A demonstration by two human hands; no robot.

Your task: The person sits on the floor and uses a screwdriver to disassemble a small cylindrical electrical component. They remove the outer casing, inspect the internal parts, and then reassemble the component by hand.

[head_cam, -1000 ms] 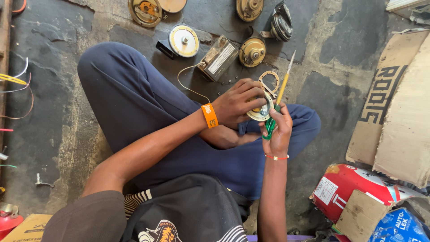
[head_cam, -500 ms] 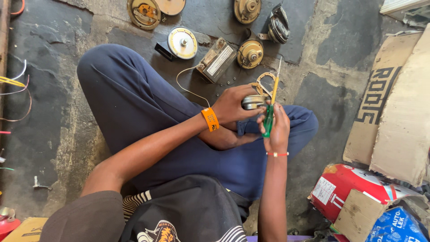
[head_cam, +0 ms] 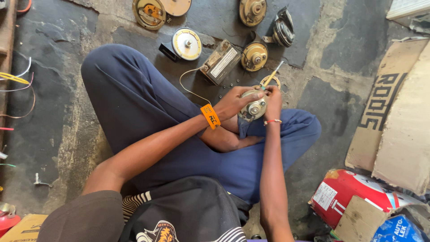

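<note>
Round brass-coloured horn discs [head_cam: 255, 56] and a grey rectangular unit [head_cam: 220, 62] lie on the cracked concrete floor [head_cam: 58, 116] just beyond the fingers. Cardboard sheets [head_cam: 394, 116] and a red bag [head_cam: 349, 197] sit well off to one side, loose coloured wires [head_cam: 18, 78] to the other.

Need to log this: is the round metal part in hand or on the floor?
In hand: left hand grips the round metal part above the lap.
</note>
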